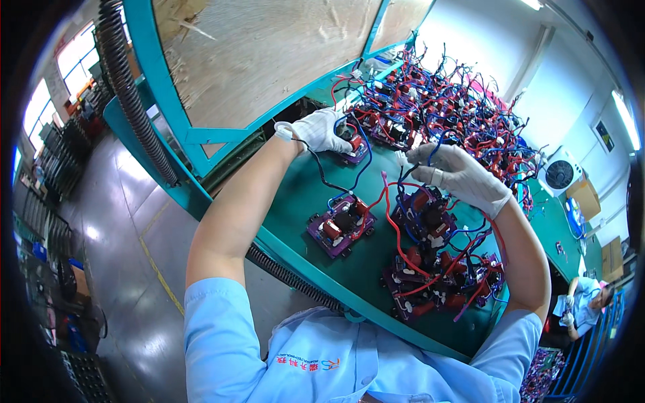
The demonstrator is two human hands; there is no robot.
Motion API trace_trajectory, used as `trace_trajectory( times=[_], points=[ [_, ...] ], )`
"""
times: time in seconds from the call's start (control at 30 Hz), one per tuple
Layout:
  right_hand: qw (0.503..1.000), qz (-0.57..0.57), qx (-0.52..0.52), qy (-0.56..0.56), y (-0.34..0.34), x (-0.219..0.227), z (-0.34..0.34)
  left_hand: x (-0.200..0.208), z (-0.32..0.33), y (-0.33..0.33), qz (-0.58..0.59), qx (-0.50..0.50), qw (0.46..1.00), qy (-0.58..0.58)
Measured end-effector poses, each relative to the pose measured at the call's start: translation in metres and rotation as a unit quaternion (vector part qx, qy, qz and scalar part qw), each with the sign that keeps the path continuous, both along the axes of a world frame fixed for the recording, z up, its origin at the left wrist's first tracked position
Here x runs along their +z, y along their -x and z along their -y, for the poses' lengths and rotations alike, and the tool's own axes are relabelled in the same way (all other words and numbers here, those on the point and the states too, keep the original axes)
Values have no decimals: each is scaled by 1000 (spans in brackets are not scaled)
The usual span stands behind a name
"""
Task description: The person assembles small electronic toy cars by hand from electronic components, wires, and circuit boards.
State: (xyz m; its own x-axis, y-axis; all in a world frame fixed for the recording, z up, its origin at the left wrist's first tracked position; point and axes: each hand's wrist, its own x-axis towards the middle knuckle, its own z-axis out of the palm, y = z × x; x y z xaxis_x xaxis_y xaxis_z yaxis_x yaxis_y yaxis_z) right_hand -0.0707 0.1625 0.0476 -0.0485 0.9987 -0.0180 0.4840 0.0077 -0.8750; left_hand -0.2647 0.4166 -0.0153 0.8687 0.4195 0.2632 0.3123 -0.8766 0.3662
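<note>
Both my hands wear white gloves. My left hand [321,131] is closed on the edge of a purple circuit board [354,150] with a red component and wires, near the far left side of the green tabletop. A white band with a dark cord circles my left wrist. To the right, my right hand [460,173] has its fingers apart, among loose wires beside a white connector [402,158]. Nearer to me lies a single purple circuit board [340,225] with red, blue and black wires. Right of it, several wired circuit boards [437,279] lie in a heap under my right forearm.
A large pile of wired boards [437,101] fills the far end of the green table [289,218]. At the left stands a teal-framed wooden panel [262,60] with a ribbed hose [131,94]. A fan [561,172] and another person [581,305] are at the right.
</note>
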Motion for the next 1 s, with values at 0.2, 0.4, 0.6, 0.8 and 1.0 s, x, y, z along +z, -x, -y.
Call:
trace_trajectory(
  times=[0.2, 0.4, 0.6, 0.8, 1.0],
  points=[
    [991, 123, -36, -24, -4, 37, 28, -4, -6, -2, 15, -32, 999, -1],
    [954, 184, -109, -211, -2, 54, 71, 2, 0, -3, -58, 68, 996, -15],
    [959, 201, -110, -165, -18, 63, 130, 39, 23, 4, -178, 54, 982, 15],
    [843, 532, -61, -49, 12, 17, 89, 60, 59, 6, -265, 149, 940, -158],
    [862, 506, -36, 15, 9, -7, 72, 74, 98, -4, -278, -90, 952, 95]
  ],
)
